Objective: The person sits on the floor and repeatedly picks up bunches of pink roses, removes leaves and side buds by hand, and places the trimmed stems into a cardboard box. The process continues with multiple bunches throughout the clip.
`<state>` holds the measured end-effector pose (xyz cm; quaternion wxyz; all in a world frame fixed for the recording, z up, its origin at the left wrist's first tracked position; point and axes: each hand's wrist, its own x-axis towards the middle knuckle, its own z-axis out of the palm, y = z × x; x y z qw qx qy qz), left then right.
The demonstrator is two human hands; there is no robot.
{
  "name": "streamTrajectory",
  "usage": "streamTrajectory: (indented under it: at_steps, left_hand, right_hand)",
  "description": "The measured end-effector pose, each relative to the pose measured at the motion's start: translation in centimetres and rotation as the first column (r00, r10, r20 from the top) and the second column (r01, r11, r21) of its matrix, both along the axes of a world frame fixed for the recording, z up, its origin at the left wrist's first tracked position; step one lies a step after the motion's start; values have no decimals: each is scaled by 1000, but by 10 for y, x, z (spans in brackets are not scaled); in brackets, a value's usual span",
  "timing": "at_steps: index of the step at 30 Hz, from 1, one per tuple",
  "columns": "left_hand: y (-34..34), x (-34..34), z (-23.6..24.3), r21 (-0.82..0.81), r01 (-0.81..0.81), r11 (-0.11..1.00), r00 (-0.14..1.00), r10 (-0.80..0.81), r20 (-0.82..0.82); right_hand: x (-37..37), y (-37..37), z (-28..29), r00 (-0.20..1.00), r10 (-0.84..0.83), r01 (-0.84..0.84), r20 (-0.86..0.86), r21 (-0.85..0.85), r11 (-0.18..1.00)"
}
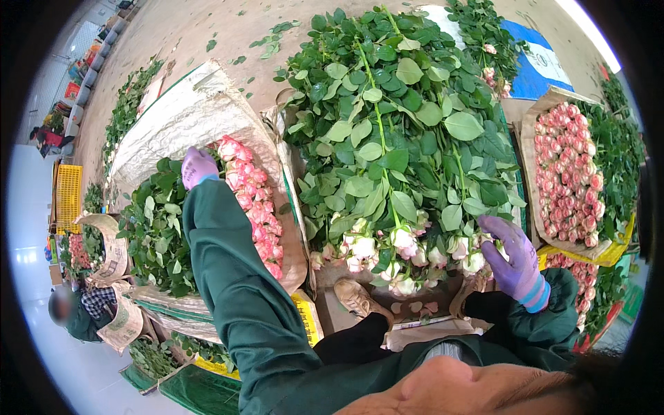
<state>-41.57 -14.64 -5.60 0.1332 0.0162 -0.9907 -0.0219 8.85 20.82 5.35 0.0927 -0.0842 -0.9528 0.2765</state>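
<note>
My left hand (199, 168), in a purple glove, reaches to the far end of a row of pink roses (252, 200). Its fingers look curled closed beside the leaves; what they hold is hidden. Leafy green stems (155, 228) of that bundle lie to the row's left, on a whitish woven sheet (176, 135). In front of me is a big heap of long leafy stems (394, 131), with white, pink-tinged roses (408, 252) at the near end. My right hand (513, 259), also gloved in purple, hovers at the heap's right corner by these blooms, fingers apart and holding nothing visible.
A wrapped bundle of pink-edged roses (567, 176) stands at the right, above more roses (577, 277). A blue-and-white sack (536, 62) lies behind. Left, a yellow crate (68, 197) stands beyond a person in a checked garment (97, 304). My shoe (356, 297) is below the heap.
</note>
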Motion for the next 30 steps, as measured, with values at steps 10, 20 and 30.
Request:
streamTrajectory:
  at_steps: [10,20,30]
  left_hand:
    - [-43,0,-62,36,111,993,900,-116,421]
    - [8,34,10,18,371,929,926,-368,-78]
    - [103,240,148,295,813,502,559,-815,-152]
  right_hand:
    - [3,-11,9,999,-15,17,39,-48,999]
    - [6,-11,3,994,-62,73,87,-137,988]
    - [-93,-61,-47,959,-79,111,273,-104,988]
